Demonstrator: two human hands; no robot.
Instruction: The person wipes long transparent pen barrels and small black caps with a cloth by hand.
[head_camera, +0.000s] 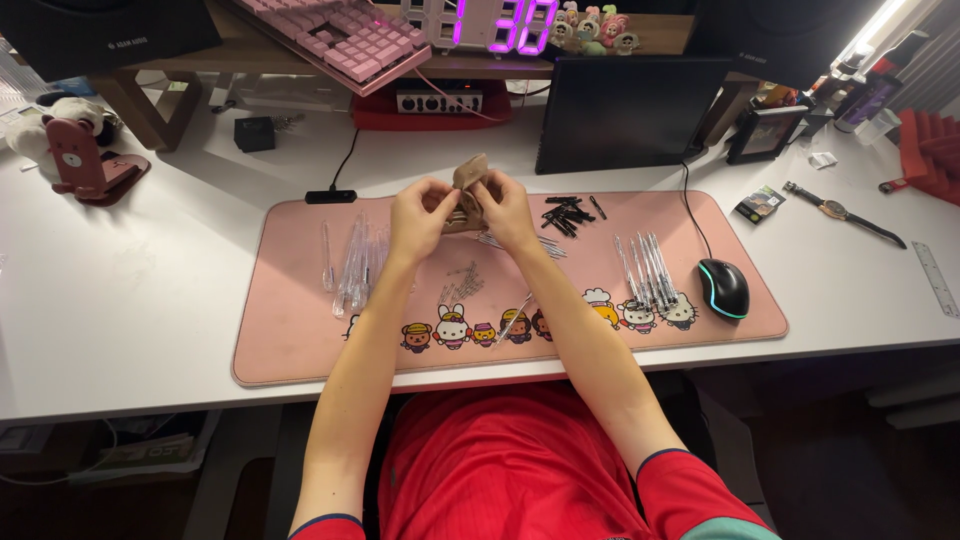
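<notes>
Hands, left (418, 213) and right (505, 208), both grip a small tan pouch (468, 180) above the pink mat (300, 330), apparently opening it, while clear pen barrels (357, 262), refills (648, 268), black caps (566, 214) and springs (463, 282) lie sorted but unassembled on the counter (130, 300).

The small pouch (468, 185) looks like matt tan paper, creased. The pen barrels (355, 262) are clear glossy plastic, the caps (566, 215) black plastic, lying on a smooth pink mat (300, 340) over a white, faintly shiny table (130, 300).
</notes>
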